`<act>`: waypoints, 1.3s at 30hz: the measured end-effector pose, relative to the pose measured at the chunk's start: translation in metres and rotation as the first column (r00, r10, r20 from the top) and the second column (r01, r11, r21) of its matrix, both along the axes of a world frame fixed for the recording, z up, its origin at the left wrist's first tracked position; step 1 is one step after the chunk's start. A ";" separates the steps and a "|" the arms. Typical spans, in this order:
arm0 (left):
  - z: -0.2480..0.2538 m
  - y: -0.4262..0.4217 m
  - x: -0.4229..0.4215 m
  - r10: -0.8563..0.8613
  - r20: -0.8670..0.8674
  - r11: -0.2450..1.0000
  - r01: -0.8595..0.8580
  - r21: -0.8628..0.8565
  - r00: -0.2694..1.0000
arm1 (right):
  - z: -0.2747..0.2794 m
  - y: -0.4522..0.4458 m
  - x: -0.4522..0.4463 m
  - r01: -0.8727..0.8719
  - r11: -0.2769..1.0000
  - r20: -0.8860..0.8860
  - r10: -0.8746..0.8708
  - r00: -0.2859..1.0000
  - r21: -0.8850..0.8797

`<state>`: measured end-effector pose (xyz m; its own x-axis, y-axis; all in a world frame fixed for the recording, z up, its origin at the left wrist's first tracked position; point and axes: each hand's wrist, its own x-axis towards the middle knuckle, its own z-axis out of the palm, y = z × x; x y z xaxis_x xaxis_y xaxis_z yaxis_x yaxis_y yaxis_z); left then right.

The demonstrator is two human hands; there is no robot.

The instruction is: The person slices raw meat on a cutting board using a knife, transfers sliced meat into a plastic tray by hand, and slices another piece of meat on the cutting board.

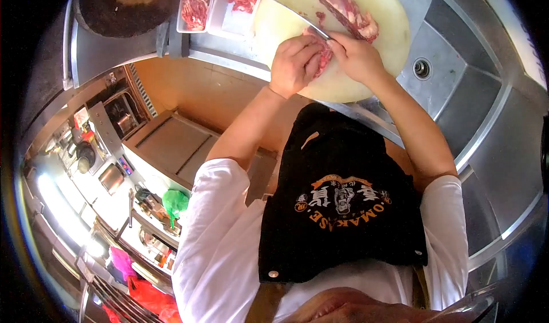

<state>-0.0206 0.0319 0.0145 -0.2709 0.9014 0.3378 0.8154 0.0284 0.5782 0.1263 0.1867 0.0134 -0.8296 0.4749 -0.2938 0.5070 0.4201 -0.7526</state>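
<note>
Meat piece [324,63], pinned on the round cutting board [392,23] at 1 o'clock in your head-cam view, sits btwn your two hands. Your L hand [294,66] comes in from the piece's 9 o'clock side, fingers curled & closed down over it, prob. to stop it sliding & keep the tips tucked. Your R hand [360,59], at the piece's 3 o'clock, is closed on the near end of a knife [294,13], blade pointing toward 10 o'clock beyond your L knuckles; handle's hidden, so exact grip can't be told, nor whether the edge touches meat. Longer cut [346,11] lies at the board's 1 o'clock, just beyond your R hand, likely parked there to leave the near half free for your hands. Two white trays [233,24] w/ pieces of red meat stand at 11 o'clock, near the board's 10 o'clock rim, prob. for a short reach. Steel sink [457,88] w/ drain [422,68] is at 2 o'clock, board overlapping its near corner in view. Black apron [343,248] covers your front at 5 o'clock, presumably vs. splashes.
</note>
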 end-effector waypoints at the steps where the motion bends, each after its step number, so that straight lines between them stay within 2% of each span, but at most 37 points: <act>1: 0.000 -0.001 0.001 0.020 0.028 0.999 -0.019 -0.027 0.999 | -0.002 -0.001 0.002 0.027 0.999 -0.019 -0.027 0.999 -0.019; 3: 0.001 -0.002 0.006 0.041 0.065 0.998 -0.039 -0.042 0.997 | 0.007 0.000 0.017 0.051 0.998 -0.030 -0.052 0.998 -0.026; 5: 0.005 -0.005 0.011 0.014 0.098 1.000 -0.013 -0.018 0.995 | 0.042 -0.002 0.046 0.044 0.998 0.028 -0.043 0.999 -0.036; 7: 0.011 -0.007 0.020 0.010 0.097 1.000 -0.009 -0.008 0.995 | 0.080 -0.007 0.074 -0.025 1.000 0.176 0.023 0.984 0.010; 9: 0.008 -0.006 0.026 0.004 0.096 1.000 -0.005 0.006 0.995 | 0.090 -0.021 0.108 -0.038 0.998 0.067 0.035 0.997 0.050; 10: 0.003 -0.008 0.028 0.024 0.057 1.000 -0.024 -0.001 0.998 | 0.089 -0.026 0.119 -0.054 0.983 -0.033 0.061 0.998 0.174; 11: -0.001 -0.008 0.029 0.040 0.017 0.999 -0.040 -0.005 0.999 | 0.093 -0.027 0.129 -0.052 0.983 -0.028 0.058 0.998 0.178; 13: 0.001 -0.006 0.029 0.030 0.041 0.999 -0.029 -0.013 0.999 | 0.103 -0.028 0.142 -0.098 0.976 0.089 0.082 0.993 0.195; 14: -0.002 -0.006 0.029 0.030 0.024 1.000 -0.030 -0.001 0.999 | 0.105 -0.029 0.145 -0.077 0.981 0.063 0.067 0.996 0.179; 18: 0.005 0.001 0.030 0.027 0.010 0.999 -0.027 0.025 1.000 | 0.100 -0.029 0.138 -0.098 0.985 0.126 0.081 0.989 0.141; 21: 0.008 0.007 0.030 0.008 0.041 0.997 -0.011 0.083 0.999 | 0.080 -0.027 0.102 -0.098 0.979 0.108 0.079 0.991 0.181; 24: 0.006 0.003 0.031 0.020 0.001 1.000 -0.020 0.002 1.000 | 0.064 -0.027 0.080 -0.079 0.982 0.051 0.072 0.996 0.172; 29: 0.012 0.007 0.028 0.009 0.048 1.000 -0.009 0.013 0.999 | 0.089 -0.033 0.131 -0.064 0.985 0.150 0.040 0.988 0.160; 31: 0.012 0.006 0.031 0.015 0.075 1.000 -0.016 0.023 0.997 | 0.082 -0.036 0.130 -0.053 0.987 0.187 0.023 0.982 0.154; 33: 0.007 0.007 0.030 0.008 0.055 0.999 -0.011 0.051 0.998 | 0.056 -0.032 0.100 -0.014 0.993 0.125 -0.001 0.992 0.119; 35: 0.003 0.008 0.029 0.002 0.044 0.999 -0.004 0.043 0.999 | 0.034 -0.028 0.052 0.024 0.987 -0.028 -0.020 0.999 0.156; 37: 0.001 0.003 0.030 -0.016 0.031 0.999 0.015 0.029 0.999 | 0.014 -0.014 0.014 0.011 0.990 0.050 -0.019 0.999 0.142; 39: 0.001 0.002 0.028 0.007 0.011 1.000 -0.007 0.029 1.000 | 0.016 -0.007 0.014 0.052 0.994 -0.018 -0.050 0.999 0.096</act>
<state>0.0075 0.0340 0.0151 -0.2813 0.8892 0.3608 0.8086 0.0173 0.5880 0.1399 0.1800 0.0296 -0.8076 0.5422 -0.2319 0.5183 0.4649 -0.7178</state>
